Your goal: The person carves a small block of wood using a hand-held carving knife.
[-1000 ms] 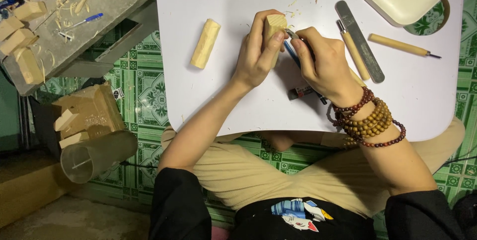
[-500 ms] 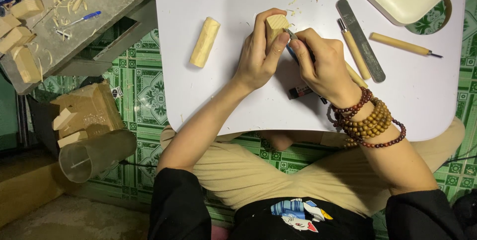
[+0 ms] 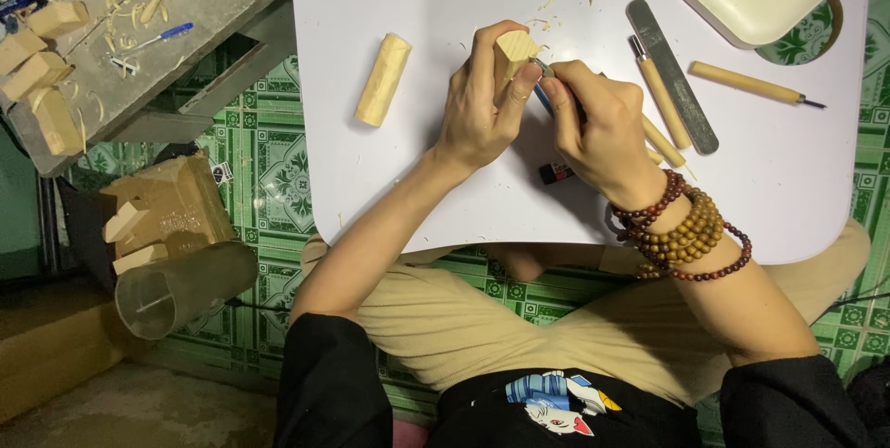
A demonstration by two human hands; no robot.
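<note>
Knife tip nudged upward—block (image 3: 513, 47) seemingly upright

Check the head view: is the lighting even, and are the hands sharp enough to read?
Head view: bright on the white table, dim on the floor at left; left hand and right hand sharp, soft shadows beneath them; the tool tip against the wood block is too small to read.

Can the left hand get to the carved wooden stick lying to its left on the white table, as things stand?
Probably yes, once it lets go. The carved wooden stick lies alone on the white table, with bare tabletop between it and the left hand. But that hand now grips a wood block.
</note>
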